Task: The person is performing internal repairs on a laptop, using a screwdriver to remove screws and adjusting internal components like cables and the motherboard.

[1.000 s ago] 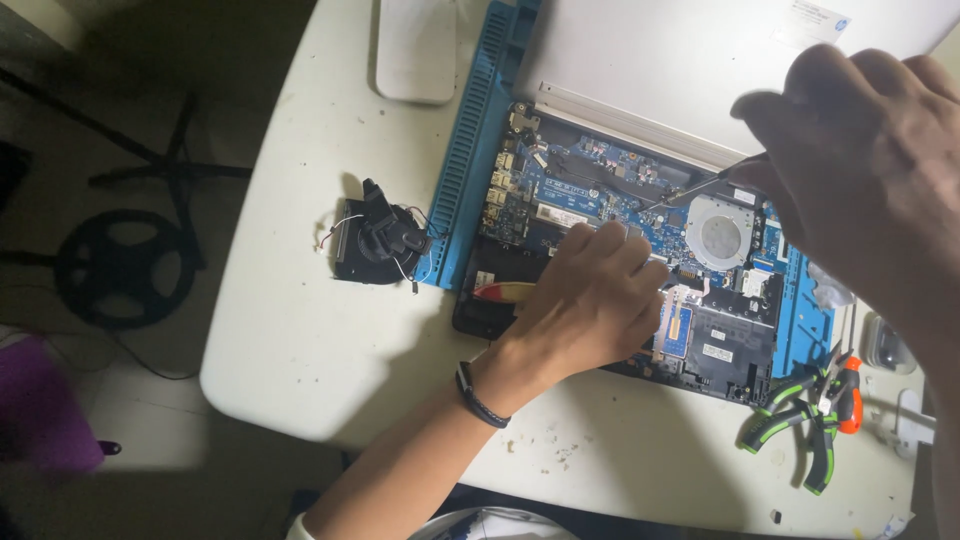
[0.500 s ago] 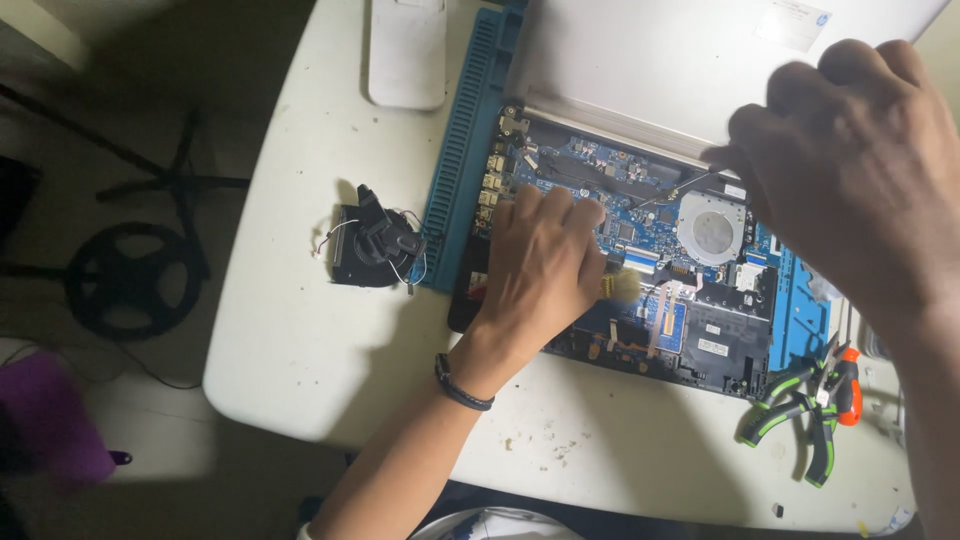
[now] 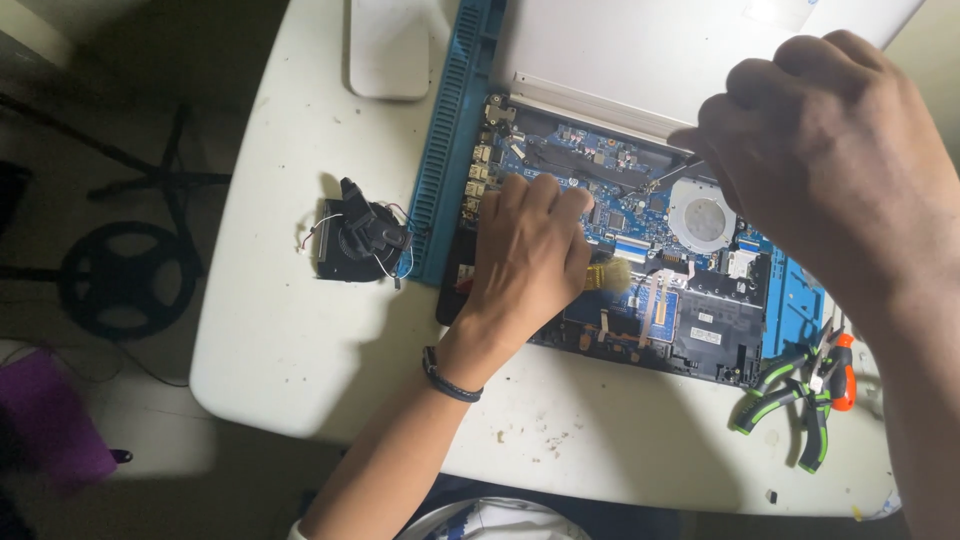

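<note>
An opened laptop (image 3: 640, 250) lies on a white desk (image 3: 300, 340), its bottom cover off so the blue circuit board, a round silver fan housing (image 3: 703, 218) and black lower sections show. The left hand (image 3: 525, 260) rests palm down on the left part of the laptop, its grip clenched around a small brush (image 3: 607, 275) whose pale bristles stick out to the right of the fingers and touch the board near the middle of the laptop. A dark band circles that wrist. The right hand (image 3: 830, 160) hovers over the upper right part of the laptop, fingers curled in a clenched grip on a thin metal tool (image 3: 668, 178), only its slim tip showing, which points down and left to the board just left of the fan housing. A blue ribbed mat (image 3: 450, 150) runs along the left edge of the laptop and shows again at its right edge. A silver lid or panel (image 3: 650, 50) lies just above the laptop. Left of the laptop, beyond the mat, sits a small black fan part (image 3: 358, 240) with loose thin wires. A white flat device (image 3: 388, 45) lies above and left of the laptop. Right of and below the laptop lie green-handled pliers (image 3: 790, 400) beside an orange-handled tool (image 3: 845, 370). Small crumbs dot the desk below the laptop.
</note>
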